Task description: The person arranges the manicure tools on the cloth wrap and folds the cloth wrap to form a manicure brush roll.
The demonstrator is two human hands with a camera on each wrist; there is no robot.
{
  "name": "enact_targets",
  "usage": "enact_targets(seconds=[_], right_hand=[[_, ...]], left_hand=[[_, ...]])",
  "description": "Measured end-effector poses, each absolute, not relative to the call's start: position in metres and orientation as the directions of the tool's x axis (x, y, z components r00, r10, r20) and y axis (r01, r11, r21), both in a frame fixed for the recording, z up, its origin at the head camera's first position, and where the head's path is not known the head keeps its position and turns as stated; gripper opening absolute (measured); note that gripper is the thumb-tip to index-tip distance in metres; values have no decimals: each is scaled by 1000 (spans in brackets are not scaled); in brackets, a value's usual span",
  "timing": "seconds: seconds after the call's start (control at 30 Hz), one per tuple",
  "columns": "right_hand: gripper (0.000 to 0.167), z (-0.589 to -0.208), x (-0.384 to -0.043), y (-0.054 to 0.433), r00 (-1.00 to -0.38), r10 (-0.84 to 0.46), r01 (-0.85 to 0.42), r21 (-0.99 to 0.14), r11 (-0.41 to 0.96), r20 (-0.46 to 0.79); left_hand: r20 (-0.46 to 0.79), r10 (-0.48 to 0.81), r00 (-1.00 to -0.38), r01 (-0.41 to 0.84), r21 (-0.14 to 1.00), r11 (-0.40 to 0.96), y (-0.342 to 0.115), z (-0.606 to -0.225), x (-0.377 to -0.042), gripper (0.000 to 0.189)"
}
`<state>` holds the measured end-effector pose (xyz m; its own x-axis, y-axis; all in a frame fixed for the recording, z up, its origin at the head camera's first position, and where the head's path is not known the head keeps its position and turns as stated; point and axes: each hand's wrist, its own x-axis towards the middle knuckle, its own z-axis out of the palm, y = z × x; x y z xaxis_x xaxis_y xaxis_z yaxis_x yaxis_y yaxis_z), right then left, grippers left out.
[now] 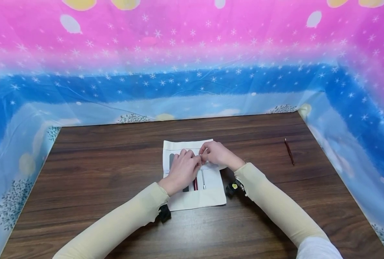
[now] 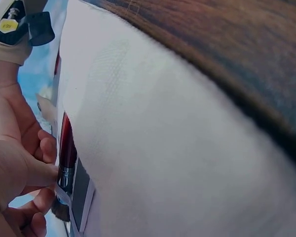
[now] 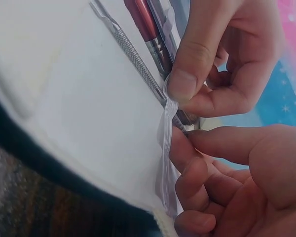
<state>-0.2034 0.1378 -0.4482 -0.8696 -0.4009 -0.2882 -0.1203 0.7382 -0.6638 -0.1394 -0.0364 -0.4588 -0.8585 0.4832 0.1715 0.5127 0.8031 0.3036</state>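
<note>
We find the right hand pinching the end of the silver tool, which passes beneath an elastic band. The left hand pinches that band, apparently to steady it. A red-handled brush lies alongside on the white cloth case, spread on the table; a brown stick lies well apart.

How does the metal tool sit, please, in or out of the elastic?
In: the metal tool passes beneath the elastic, showing on both sides.
</note>
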Motion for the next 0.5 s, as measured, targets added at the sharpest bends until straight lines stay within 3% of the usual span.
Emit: enact_targets(seconds=[0.5], right_hand=[[21, -447, -205, 152, -869, -440, -191, -665, 722, -227]], left_hand=[[180, 484, -856, 517, 300, 802, -36, -459, -139, 9]])
